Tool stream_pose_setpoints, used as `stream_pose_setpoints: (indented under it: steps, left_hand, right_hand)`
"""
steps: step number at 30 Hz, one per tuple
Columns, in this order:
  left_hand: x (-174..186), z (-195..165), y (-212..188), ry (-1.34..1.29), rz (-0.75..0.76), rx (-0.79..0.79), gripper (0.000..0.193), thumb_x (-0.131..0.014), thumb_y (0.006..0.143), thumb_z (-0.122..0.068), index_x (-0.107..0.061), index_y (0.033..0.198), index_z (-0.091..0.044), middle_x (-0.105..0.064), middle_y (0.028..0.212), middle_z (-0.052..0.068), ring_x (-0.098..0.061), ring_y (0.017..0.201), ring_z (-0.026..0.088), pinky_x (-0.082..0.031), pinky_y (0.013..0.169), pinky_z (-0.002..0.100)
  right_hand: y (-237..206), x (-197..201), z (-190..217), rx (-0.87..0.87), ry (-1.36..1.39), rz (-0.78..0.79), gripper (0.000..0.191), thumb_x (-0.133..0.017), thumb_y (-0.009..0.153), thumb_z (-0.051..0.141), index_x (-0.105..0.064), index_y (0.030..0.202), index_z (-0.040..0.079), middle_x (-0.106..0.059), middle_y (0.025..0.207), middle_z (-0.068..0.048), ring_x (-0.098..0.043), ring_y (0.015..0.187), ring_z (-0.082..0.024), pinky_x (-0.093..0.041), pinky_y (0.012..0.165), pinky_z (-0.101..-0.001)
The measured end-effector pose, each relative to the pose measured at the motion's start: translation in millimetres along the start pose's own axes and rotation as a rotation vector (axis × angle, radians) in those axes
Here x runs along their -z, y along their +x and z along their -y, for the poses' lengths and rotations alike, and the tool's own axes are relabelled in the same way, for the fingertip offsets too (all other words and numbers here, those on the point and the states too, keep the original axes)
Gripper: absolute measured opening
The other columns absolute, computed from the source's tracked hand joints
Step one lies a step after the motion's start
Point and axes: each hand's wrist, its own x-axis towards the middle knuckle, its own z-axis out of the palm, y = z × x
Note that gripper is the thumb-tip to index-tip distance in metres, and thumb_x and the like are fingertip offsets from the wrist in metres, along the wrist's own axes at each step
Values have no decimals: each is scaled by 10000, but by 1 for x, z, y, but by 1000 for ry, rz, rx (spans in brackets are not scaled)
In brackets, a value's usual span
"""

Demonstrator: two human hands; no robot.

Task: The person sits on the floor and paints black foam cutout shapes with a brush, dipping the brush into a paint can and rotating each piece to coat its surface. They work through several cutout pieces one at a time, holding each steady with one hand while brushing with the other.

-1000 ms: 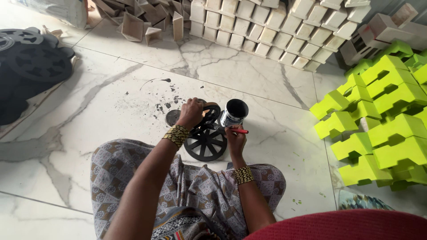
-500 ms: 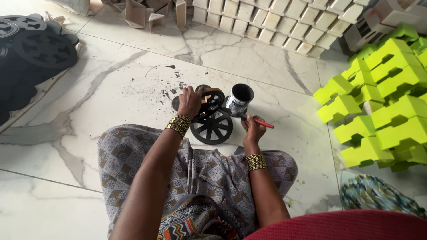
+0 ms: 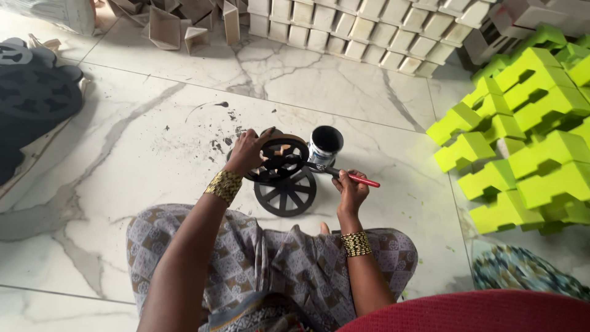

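left hand (image 3: 246,150) clamped on raised wheel (image 3: 281,158), tilted for reach; right hand (image 3: 350,190) pinching brush (image 3: 353,178), tip probably on rim, tin (image 3: 324,146) just beyond.

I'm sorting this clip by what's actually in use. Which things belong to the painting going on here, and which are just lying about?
In use:
left hand holding a black wheel
right hand with red-handled brush
paint can
second black wheel on the floor

Lying about:
green blocks
white blocks
dark pieces at left

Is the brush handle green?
No, the brush in the right hand has a red handle; the left hand holds a black wheel.
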Motion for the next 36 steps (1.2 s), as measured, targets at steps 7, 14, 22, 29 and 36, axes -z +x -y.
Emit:
stream_pose_setpoints:
  steps: [7, 14, 22, 29, 36]
  left_hand:
    - [-12, 34, -38, -25, -183, 148, 565, -820, 871, -166, -616, 1395, -109, -643, 925, 188, -672, 863, 333, -587, 728, 445]
    - [0, 18, -43, -240, -31, 63, 857, -720, 773, -67, -403, 1569, -94, -700, 895, 203, -710, 837, 358, -586, 624, 402]
    - [-15, 6, 4, 73, 41, 213, 262, -627, 856, 8, -659, 1116, 18, -656, 944, 202, -693, 851, 332, -583, 715, 436]
    - [-22, -13, 25, 86, 27, 202, 215, -674, 794, -56, -732, 995, -6, -639, 982, 236, -697, 859, 364, -581, 723, 458]
    - [-20, -20, 35, 152, 75, 216, 211, -688, 776, -59, -757, 969, -12, -644, 1002, 238, -710, 853, 367, -598, 679, 454]
  right_hand:
    - [1, -2, -16, -95, 11, 27, 203, -726, 905, 19, -573, 1038, 36, -675, 977, -96, -697, 834, -169, -675, 790, -368]
    - [-11, -12, 2, -136, 23, 11, 209, -718, 909, 13, -563, 1047, 34, -697, 1023, -142, -725, 860, -217, -652, 789, -363]
    - [-44, -7, 19, 56, -152, 246, 137, -663, 940, -50, -573, 1034, -8, -689, 1185, -189, -704, 1068, -233, -653, 905, -357]
    - [-58, -7, 3, 113, -250, 504, 156, -665, 912, -103, -573, 999, -11, -689, 1223, -219, -703, 1106, -229, -605, 970, -323]
    - [-57, -21, -12, 219, -252, 623, 180, -671, 923, -111, -572, 1006, 15, -670, 1241, -203, -680, 1168, -203, -593, 992, -301]
